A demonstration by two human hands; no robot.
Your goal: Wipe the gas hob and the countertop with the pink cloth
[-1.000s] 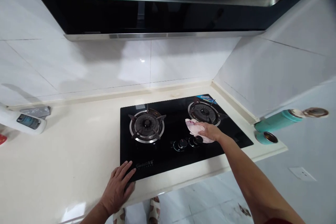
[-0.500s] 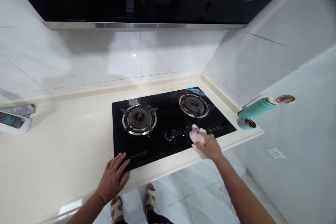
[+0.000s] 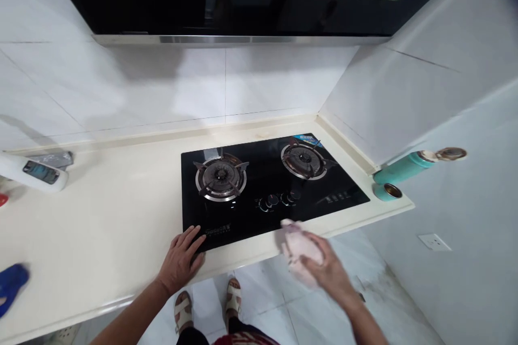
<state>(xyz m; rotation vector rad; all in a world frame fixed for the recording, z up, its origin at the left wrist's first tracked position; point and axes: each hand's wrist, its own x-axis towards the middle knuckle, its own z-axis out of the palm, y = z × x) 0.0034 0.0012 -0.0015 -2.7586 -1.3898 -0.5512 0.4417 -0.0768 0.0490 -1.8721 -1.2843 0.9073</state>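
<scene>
A pale pink cloth (image 3: 300, 250), crumpled and slightly blurred, is gripped in my right hand (image 3: 329, 269) at the counter's front edge, just off the stove glass. My left hand (image 3: 183, 259) lies with fingers spread on the front left corner of the black gas stove (image 3: 259, 172). Two burners with metal pan supports, the left burner (image 3: 220, 175) and the right burner (image 3: 304, 158), are set in the glass. Two control knobs (image 3: 272, 200) sit between them near the front. A blue sticker (image 3: 307, 139) marks the back right corner.
On the cream counter (image 3: 121, 215), a teal thermos (image 3: 404, 168) and a teal cup (image 3: 386, 192) stand at the right end. A white bottle (image 3: 38, 172) lies at the left, with a blue object (image 3: 12, 285) nearer. The range hood (image 3: 243, 16) hangs overhead.
My right hand has drawn the cloth from beside the right knob back toward me, off the glass to the counter edge. My left hand stays on the stove corner. The view has shifted left.
</scene>
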